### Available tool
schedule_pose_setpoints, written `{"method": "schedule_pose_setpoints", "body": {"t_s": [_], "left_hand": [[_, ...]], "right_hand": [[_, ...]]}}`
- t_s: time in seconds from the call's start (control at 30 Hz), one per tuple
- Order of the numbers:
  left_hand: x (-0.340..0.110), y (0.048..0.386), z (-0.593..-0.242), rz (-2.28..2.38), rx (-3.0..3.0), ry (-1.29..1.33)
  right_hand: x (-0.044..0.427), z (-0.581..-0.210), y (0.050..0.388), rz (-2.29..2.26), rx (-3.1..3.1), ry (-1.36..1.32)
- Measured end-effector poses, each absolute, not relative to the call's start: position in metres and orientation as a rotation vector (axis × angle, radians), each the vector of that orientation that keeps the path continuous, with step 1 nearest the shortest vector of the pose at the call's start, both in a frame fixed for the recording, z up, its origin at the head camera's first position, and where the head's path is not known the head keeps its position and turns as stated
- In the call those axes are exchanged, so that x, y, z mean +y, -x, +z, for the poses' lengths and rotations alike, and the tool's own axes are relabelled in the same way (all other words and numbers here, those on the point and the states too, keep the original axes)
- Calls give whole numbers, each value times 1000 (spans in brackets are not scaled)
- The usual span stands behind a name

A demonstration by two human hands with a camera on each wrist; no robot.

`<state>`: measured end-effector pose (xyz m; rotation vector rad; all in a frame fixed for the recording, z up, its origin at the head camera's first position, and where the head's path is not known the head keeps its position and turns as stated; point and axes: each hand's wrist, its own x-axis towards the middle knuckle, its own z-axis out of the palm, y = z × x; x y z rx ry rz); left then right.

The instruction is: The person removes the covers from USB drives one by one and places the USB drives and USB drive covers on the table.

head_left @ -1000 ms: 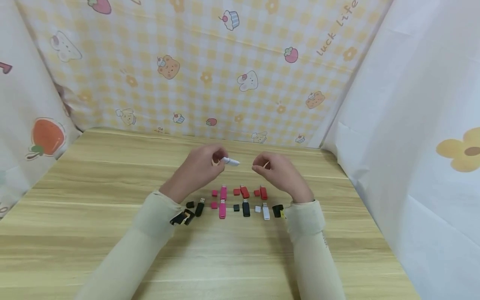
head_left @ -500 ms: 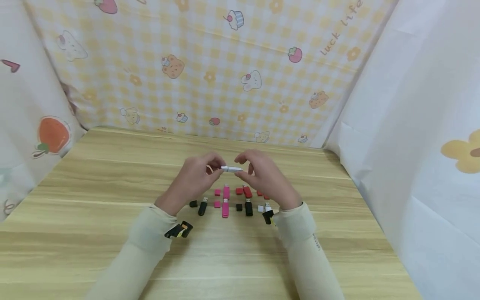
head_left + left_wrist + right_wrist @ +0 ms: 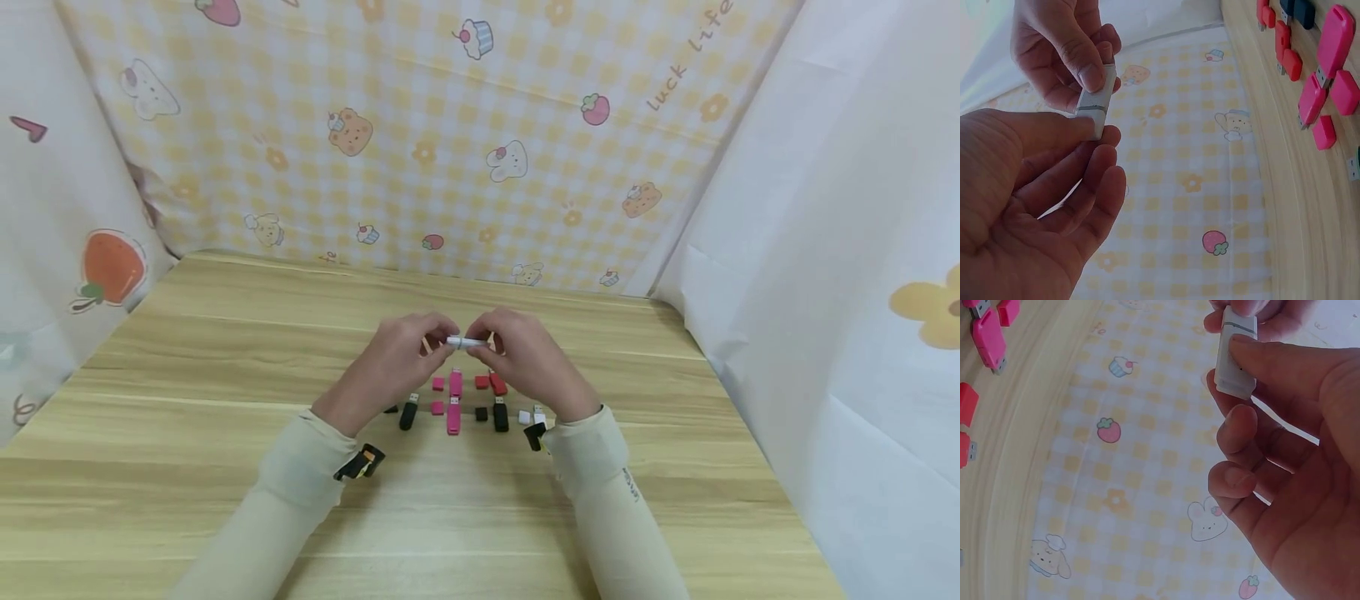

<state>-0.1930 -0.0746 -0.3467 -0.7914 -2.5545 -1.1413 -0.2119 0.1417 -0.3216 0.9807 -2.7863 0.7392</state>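
Note:
Above the table, a white USB stick [image 3: 472,342] is held level between both hands. In the left wrist view, a thin dark line crosses the stick [image 3: 1099,94] where its white cap [image 3: 1093,127] meets the body. My left hand [image 3: 405,350] pinches the cap end between thumb and fingers. My right hand [image 3: 521,354] pinches the body end, with its thumb on the broad face, as the right wrist view shows on the stick [image 3: 1235,365]. The metal plug is not visible.
Below the hands lie uncapped USB sticks with caps beside them: pink [image 3: 453,418], black [image 3: 501,415], red [image 3: 498,383] and white [image 3: 539,414]. The right hand hides part of the red group. A checked curtain [image 3: 420,100] hangs behind the wooden table [image 3: 450,517].
The right hand has come leftward to the stick and now grips its free end. The left hand has lowered slightly, and the stick has turned nearly level.

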Motion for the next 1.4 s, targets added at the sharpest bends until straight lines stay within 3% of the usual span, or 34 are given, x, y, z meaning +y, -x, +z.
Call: {"method": "schedule_pose_setpoints", "body": {"t_s": [1.4], "left_hand": [[-75,185,-343,-1030,-2440,843]], "right_hand": [[157,-327,222,861,-2602,-1200]]}}
